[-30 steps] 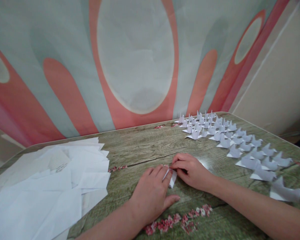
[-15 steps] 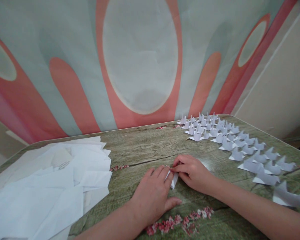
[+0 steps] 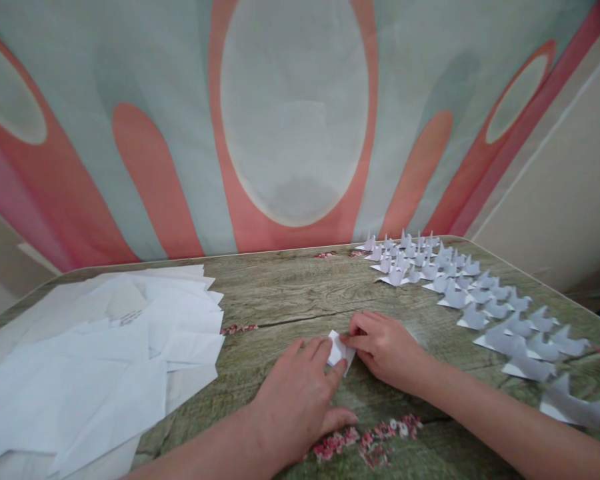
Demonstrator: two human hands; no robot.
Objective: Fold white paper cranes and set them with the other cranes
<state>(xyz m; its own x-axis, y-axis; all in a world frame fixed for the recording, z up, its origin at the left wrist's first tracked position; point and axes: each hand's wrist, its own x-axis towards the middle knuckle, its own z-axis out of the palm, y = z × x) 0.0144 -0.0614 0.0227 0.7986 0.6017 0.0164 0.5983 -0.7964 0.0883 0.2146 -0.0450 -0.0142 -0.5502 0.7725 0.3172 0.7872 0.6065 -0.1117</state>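
1. A small folded paper point(image 3: 337, 349) is lying mid-bench point(image 3: 280, 293); the left hand point(image 3: 300, 397), fingers spread, is pressing it down; the right hand point(image 3: 386, 347) is pinching its right edge.
2. Finished-looking paper birds point(image 3: 450, 293) are standing in rows at right; the small piece is seemingly remaining part-folded; loose white sheets point(image 3: 105, 373) are lying heaped at left, apparently unworked.
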